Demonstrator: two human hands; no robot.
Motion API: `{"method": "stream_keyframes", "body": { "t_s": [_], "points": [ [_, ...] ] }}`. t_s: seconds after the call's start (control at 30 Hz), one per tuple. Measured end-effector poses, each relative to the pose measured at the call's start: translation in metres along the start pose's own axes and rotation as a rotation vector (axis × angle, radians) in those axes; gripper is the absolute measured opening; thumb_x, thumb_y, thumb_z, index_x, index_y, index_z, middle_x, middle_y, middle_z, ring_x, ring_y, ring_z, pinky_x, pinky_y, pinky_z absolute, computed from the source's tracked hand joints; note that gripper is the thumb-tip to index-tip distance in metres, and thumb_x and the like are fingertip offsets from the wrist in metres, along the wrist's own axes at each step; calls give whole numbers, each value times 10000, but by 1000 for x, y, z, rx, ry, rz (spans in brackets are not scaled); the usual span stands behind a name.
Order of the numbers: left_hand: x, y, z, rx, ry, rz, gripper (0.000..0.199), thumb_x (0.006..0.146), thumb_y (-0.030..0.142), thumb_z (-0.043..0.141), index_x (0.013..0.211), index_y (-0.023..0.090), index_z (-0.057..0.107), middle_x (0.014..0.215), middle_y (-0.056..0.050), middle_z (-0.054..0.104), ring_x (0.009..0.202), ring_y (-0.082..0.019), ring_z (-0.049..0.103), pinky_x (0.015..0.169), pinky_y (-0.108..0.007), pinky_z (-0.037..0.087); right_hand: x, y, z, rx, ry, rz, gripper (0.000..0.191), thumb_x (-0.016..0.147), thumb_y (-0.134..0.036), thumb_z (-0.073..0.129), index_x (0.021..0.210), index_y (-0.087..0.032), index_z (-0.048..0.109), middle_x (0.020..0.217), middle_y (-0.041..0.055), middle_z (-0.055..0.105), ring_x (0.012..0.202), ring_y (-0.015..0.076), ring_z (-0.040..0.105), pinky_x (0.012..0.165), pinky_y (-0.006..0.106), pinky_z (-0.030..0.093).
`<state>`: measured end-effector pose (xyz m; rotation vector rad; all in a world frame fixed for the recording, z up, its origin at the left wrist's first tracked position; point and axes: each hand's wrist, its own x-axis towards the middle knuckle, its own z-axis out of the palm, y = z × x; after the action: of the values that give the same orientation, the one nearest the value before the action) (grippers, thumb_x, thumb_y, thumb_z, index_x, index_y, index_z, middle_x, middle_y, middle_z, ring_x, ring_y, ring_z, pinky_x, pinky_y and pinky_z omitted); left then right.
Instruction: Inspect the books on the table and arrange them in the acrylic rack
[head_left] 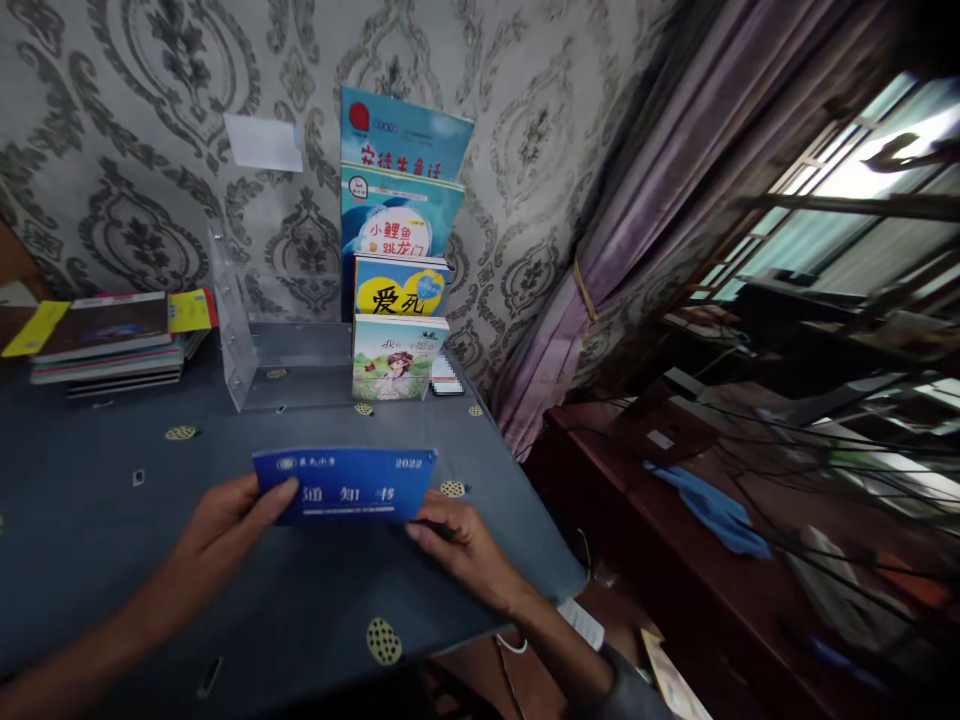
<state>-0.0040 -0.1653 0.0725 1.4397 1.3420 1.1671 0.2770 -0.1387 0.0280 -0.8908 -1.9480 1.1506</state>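
Observation:
Both hands hold a blue booklet [345, 487] with white Chinese lettering and "2022" on its cover, raised above the table's front half. My left hand [236, 515] grips its left edge, thumb on the cover. At the lower right corner, my right hand [457, 545] pinches it. Beyond the booklet stands a clear acrylic tiered rack [300, 385]. Its right side carries books in steps: a front book with a drawn figure [394, 365], a yellow and blue book [401, 290], a teal book [401, 215] and a taller blue-green book [405, 130] at the back.
A stack of books and magazines [112, 340] lies at the table's left rear. The grey-blue tablecloth [300, 610] ends at a right edge near a dark red cabinet [600, 500] with a blue cloth [712, 515] on it. A purple curtain [562, 290] hangs by the patterned wall.

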Motion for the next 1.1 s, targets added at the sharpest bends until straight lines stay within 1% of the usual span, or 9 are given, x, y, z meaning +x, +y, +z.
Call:
{"method": "stream_keyframes", "body": {
  "t_s": [0.13, 0.27, 0.37, 0.47, 0.63, 0.73, 0.83, 0.97, 1.1],
  "points": [
    [41, 21, 9, -252, 4, -70, 425, 825, 620, 694, 947, 215, 740, 781, -12, 732, 712, -212, 673, 696, -343, 591, 19, 0, 3, 221, 102, 157, 477, 864, -684, 655, 763, -218, 648, 679, -21, 616, 643, 137, 590, 681, 280, 508],
    [82, -10, 11, -291, -34, -133, 505, 745, 584, 763, 1040, 186, 663, 840, -34, 733, 779, -237, 702, 699, -351, 583, 38, 22, 6, 361, 107, 285, 496, 770, -683, 726, 722, -216, 567, 568, -65, 557, 467, 90, 515, 513, 232, 478],
    [107, -55, 3, -117, -11, -139, 582, 734, 534, 739, 1175, 202, 557, 833, -10, 699, 770, -233, 700, 694, -370, 577, 51, 45, 9, 306, 166, 403, 428, 714, -577, 768, 710, -215, 539, 542, -83, 548, 415, 84, 507, 401, 197, 436],
    [118, -89, -6, 167, 61, 12, 513, 798, 509, 618, 1200, 202, 538, 980, -57, 691, 913, -255, 698, 796, -424, 579, 60, 55, 9, 200, 184, 475, 266, 747, -388, 739, 701, -207, 550, 539, -84, 548, 416, 82, 519, 368, 172, 416],
    [102, -104, -2, 734, -90, 308, 478, 970, 542, 431, 1262, 207, 605, 1292, -130, 659, 1216, -311, 616, 1049, -523, 481, 65, 48, 5, 83, 138, 535, 77, 805, -185, 628, 750, -202, 577, 536, -87, 549, 408, 90, 534, 377, 181, 432],
    [89, -110, 10, 958, -150, 369, 589, 995, 597, 398, 1385, 192, 575, 1482, -151, 576, 1394, -343, 501, 1143, -543, 401, 64, 43, 4, -36, 147, 520, 51, 837, -159, 606, 848, -209, 608, 579, -79, 570, 436, 103, 559, 420, 204, 459],
    [84, -119, 17, 1068, -178, 389, 676, 1018, 612, 329, 1467, 145, 521, 1572, -174, 483, 1484, -352, 393, 1189, -563, 339, 61, 40, 5, -323, 170, 396, 141, 847, -143, 645, 963, -223, 655, 689, -41, 649, 591, 139, 639, 581, 247, 523],
    [85, -127, 18, 1097, -184, 412, 679, 1038, 596, 276, 1521, 157, 461, 1602, -166, 443, 1516, -343, 339, 1210, -586, 293, 61, 42, 9, -658, 101, 212, 220, 890, -173, 660, 1108, -199, 678, 1065, 92, 713, 956, 249, 690, 851, 373, 572],
    [86, -130, 17, 1096, -179, 428, 668, 1038, 596, 284, 1545, 186, 426, 1606, -146, 444, 1519, -337, 334, 1213, -577, 289, 61, 52, 16, -734, 42, 40, 335, 948, -246, 624, 1273, -167, 650, 1388, 172, 608, 1266, 335, 582, 1081, 515, 501]
  ]
}}
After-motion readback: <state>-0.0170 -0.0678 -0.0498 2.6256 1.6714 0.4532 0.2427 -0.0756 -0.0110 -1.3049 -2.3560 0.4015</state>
